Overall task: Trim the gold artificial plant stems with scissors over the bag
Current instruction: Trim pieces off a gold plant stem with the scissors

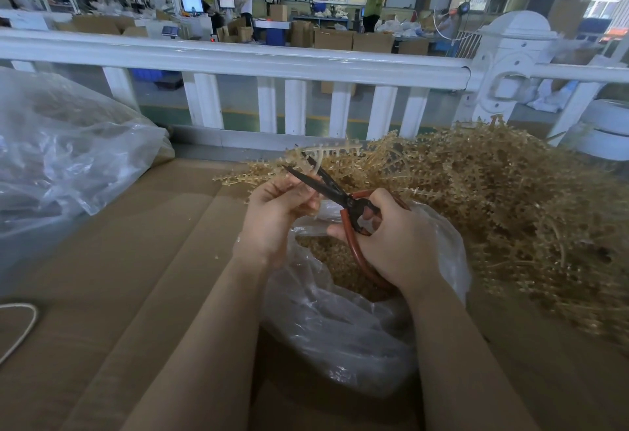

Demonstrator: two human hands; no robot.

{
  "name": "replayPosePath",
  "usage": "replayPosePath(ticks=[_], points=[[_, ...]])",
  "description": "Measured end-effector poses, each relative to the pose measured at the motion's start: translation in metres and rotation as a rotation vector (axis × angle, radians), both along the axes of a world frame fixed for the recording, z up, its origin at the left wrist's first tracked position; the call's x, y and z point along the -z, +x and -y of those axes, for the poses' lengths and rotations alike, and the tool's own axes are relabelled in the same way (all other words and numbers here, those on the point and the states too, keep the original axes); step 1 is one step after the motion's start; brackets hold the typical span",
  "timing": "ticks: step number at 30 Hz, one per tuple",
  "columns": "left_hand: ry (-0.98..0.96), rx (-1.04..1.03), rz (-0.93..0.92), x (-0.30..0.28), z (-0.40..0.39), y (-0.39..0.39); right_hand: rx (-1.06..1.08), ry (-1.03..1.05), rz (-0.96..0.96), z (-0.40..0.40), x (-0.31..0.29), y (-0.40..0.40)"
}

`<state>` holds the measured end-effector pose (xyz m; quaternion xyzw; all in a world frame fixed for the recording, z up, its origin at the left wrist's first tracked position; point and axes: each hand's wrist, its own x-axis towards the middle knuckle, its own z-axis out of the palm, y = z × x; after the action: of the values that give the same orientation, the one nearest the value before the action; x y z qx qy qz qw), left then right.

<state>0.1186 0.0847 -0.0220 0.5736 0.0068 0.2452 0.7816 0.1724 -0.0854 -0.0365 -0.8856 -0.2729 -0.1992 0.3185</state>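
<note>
Closest to the lens, a clear plastic bag [340, 321] is seen open on the cardboard-covered table [136, 260], with gold trimmings gathered inside it. Above its mouth, a gold stem [318, 166] is pinched in the curled fingers of the left hand [272, 216], its comb-like head raised toward the white railing [238, 59]. Red-handled scissors [340, 199] are gripped in the right hand [391, 243], fingers wrapped round the loops, and the dark blades are spread apart with the stem lying between them. A cut is judged to be in hand, not yet made. What is called for next is a firm closing of the blades while the stem is kept steady over the bag, so that the offcut drops inside. A large heap of gold stems [510, 209] is piled to the right, so much trimming appears to be left.
</note>
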Motion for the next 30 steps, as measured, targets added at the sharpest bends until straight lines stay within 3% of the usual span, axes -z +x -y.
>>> replayPosePath(ticks=[5, 30], points=[[0.091, -0.001, -0.003, 0.0001, 0.0045, 0.0013, 0.005, 0.004, 0.010, 0.0013, -0.0005, 0.0010], [0.021, -0.013, -0.046, 0.0003, 0.0040, 0.0000, 0.001, 0.052, 0.120, -0.0001, 0.0008, -0.0005]])
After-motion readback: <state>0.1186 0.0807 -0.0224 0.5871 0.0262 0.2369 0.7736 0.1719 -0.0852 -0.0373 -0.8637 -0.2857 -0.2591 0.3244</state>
